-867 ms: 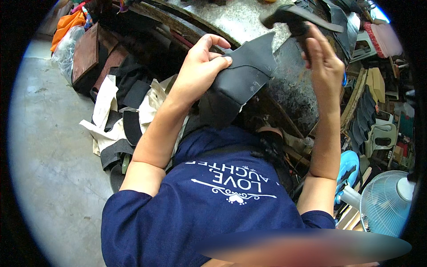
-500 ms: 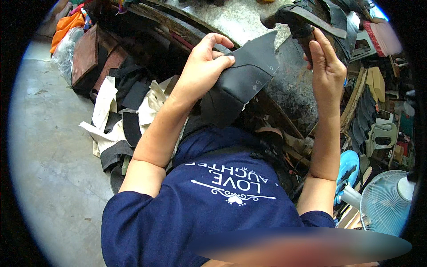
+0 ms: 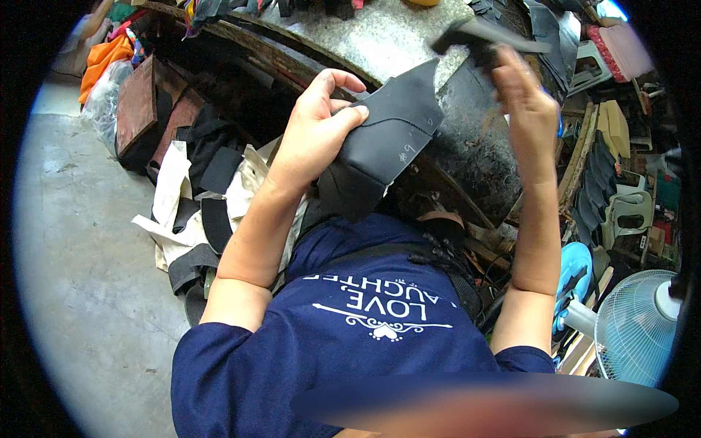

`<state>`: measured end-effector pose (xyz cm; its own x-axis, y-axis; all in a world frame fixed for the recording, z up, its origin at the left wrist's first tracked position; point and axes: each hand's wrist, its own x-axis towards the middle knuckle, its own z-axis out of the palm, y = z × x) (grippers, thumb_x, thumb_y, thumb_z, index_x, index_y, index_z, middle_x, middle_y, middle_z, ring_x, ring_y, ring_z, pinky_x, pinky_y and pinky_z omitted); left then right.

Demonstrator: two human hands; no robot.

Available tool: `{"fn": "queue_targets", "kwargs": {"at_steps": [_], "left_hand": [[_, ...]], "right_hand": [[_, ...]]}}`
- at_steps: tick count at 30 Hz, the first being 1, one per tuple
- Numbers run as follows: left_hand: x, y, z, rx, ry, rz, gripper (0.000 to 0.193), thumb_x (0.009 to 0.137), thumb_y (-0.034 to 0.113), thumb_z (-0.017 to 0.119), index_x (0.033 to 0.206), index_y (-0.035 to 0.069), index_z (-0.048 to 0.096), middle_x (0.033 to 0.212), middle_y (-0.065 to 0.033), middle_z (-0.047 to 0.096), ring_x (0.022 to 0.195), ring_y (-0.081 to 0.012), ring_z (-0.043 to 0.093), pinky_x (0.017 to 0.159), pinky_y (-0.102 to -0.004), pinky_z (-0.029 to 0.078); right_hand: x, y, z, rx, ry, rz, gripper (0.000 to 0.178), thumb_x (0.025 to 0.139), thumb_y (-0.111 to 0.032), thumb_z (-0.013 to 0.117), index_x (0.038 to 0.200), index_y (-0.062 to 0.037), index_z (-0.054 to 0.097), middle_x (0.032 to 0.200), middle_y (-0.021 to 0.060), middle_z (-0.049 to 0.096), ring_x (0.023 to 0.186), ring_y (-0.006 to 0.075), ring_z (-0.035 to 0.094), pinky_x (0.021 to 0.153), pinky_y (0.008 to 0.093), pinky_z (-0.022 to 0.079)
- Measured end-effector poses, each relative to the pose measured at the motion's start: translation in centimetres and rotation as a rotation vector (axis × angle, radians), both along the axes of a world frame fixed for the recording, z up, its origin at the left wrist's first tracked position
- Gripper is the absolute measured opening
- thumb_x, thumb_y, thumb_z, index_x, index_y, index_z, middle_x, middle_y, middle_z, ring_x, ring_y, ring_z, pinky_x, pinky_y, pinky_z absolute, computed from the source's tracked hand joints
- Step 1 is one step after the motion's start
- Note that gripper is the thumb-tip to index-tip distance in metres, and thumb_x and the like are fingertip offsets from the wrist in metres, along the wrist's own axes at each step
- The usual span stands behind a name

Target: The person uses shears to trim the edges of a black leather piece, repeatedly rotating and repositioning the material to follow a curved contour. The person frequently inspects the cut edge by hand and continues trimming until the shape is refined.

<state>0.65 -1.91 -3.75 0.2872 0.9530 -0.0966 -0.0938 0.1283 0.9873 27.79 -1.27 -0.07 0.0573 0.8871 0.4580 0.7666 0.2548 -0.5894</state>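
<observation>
My left hand [image 3: 310, 135] pinches a black leather shoe upper [image 3: 398, 135] by its left edge, thumb on top. The piece has a curved stitched seam and pale hand-drawn marks, and its lower part hangs over my lap. It is held up in front of the workbench [image 3: 350, 47]. To the right, my right hand [image 3: 529, 109] is raised and wrapped round the handle of a hammer [image 3: 471, 38]. The hammer's dark head lies crosswise above the fist, apart from the upper. Hand and hammer are blurred by motion, and most of the handle is hidden.
A dark, worn slab [image 3: 475, 120] lies beyond the upper. Cloth and leather scraps [image 3: 175, 186] pile up at left beside a reddish-brown wooden box [image 3: 136, 106]. At lower right stand a fan [image 3: 635, 325] and a blue slipper [image 3: 575, 270]. A light plastic chair [image 3: 628, 215] is farther right.
The upper and my left hand have shifted slightly left and down in view. The hammer has turned a little in my right hand, which now blurs with motion.
</observation>
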Motion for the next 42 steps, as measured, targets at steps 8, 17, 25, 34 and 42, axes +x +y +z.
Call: {"fn": "queue_targets", "kwargs": {"at_steps": [8,17,25,34,42], "left_hand": [[0.1,-0.2,0.3,-0.025,0.001,0.021,0.029,0.085,0.0,0.058,0.113,0.002,0.049,0.081,-0.0068,0.065,0.068,-0.0082,0.059,0.062,-0.0202,0.045],[1.4,2.3,0.0,0.074,-0.105,-0.063,0.023,0.088,0.005,0.059,0.111,0.001,0.054,0.082,-0.0047,0.064,0.071,-0.0068,0.059,0.067,-0.0202,0.046],[7.9,15.4,-1.2,0.204,-0.29,0.07,0.018,0.092,0.012,0.057,0.098,-0.003,0.066,0.089,-0.0071,0.066,0.081,-0.0135,0.059,0.075,-0.0266,0.047],[5.3,13.9,0.2,0.122,-0.064,-0.255,0.042,0.083,0.007,0.066,0.121,-0.005,0.052,0.091,-0.0066,0.065,0.078,-0.0111,0.06,0.064,-0.0242,0.049],[8.2,16.8,-0.1,0.192,-0.213,-0.482,0.036,0.079,-0.008,0.064,0.113,-0.001,0.054,0.089,-0.0038,0.067,0.067,-0.0096,0.062,0.054,-0.022,0.048]], "right_hand": [[0.7,-0.2,1.0,0.014,-0.175,-0.182,0.032,0.095,-0.043,0.055,0.12,-0.0261,0.067,0.092,0.0117,0.071,0.079,0.0278,0.069,0.064,0.0353,0.053],[0.2,0.4,0.1,-0.186,-0.137,-0.159,0.034,0.097,-0.041,0.054,0.123,-0.023,0.065,0.08,0.0077,0.071,0.066,0.0176,0.067,0.059,0.0303,0.051],[-0.5,-1.3,0.8,0.069,0.106,0.057,0.034,0.096,-0.03,0.061,0.12,-0.0075,0.066,0.09,0.0056,0.071,0.073,0.0102,0.065,0.064,0.0237,0.051],[-0.8,-2.2,-2.4,0.007,-0.267,-0.04,0.03,0.094,-0.034,0.058,0.114,-0.0141,0.068,0.1,0.0123,0.07,0.086,0.0284,0.069,0.07,0.0327,0.054],[0.3,-1.0,0.4,0.042,-0.115,0.05,0.032,0.093,-0.031,0.063,0.117,-0.0092,0.068,0.102,0.0104,0.072,0.085,0.0175,0.07,0.073,0.0276,0.052]]}}
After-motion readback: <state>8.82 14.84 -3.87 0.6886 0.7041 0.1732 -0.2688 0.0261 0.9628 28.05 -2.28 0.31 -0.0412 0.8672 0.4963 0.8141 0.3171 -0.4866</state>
